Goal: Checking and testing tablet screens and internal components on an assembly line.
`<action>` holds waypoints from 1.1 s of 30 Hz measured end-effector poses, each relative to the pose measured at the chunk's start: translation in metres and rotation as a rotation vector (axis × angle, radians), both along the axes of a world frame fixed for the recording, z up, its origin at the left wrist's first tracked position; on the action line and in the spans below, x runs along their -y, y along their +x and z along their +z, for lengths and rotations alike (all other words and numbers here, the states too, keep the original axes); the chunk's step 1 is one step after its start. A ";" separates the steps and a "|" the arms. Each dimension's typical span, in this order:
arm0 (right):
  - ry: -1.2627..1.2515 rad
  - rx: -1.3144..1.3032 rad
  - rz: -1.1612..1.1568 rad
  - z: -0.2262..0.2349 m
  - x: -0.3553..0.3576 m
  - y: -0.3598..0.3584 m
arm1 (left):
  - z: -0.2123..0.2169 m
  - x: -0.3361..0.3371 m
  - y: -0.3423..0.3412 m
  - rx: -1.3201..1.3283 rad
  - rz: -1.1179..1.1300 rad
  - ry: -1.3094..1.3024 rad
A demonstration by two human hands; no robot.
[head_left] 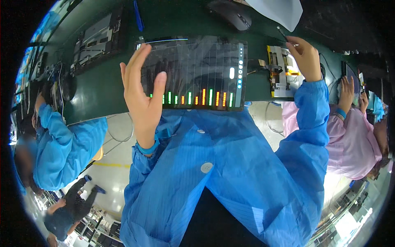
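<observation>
A dark touch screen panel (193, 68) lies at the table's front edge, lit with green and orange bars along its near side and a column of light dots at its right. My left hand (142, 88) is over its left edge, thumb and fingers apart; whether the fingertips touch the glass I cannot tell. To the right, my right hand (306, 57) pinches a thin dark stick-like tool (281, 33) that points away to the upper left. Below that hand is an opened device (284, 76) with white and yellow parts, joined to a short ribbon cable (265, 64) near the panel.
A black computer mouse (232, 15) and a white sheet (282, 12) are at the back. At the far left stand another opened device (96, 39) and a blue pen-like tool (138, 16). Co-workers in blue (68, 146) and pink (349, 140) sit on either side.
</observation>
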State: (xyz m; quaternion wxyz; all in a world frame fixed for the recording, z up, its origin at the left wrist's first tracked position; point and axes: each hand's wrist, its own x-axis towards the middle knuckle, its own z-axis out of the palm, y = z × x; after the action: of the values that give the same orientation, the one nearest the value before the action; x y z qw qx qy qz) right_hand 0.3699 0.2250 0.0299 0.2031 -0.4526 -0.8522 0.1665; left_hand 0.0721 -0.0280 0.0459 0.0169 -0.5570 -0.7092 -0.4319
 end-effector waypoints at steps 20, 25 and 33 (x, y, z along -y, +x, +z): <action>-0.115 0.047 0.675 0.002 0.013 -0.019 | 0.017 -0.051 0.041 -0.071 -0.313 -0.038; -0.083 0.032 0.746 -0.008 0.009 -0.025 | 0.017 -0.057 0.051 -0.108 -0.314 -0.072; -0.120 -0.153 0.720 -0.008 0.001 -0.019 | 0.028 -0.078 0.077 -0.173 -0.358 -0.107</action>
State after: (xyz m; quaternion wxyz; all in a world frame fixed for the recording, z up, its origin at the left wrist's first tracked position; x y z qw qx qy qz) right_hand 0.3508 0.2242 0.0217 0.1676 -0.1214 -0.9278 0.3104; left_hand 0.1494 0.0504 0.0738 -0.0292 -0.7093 -0.6166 -0.3403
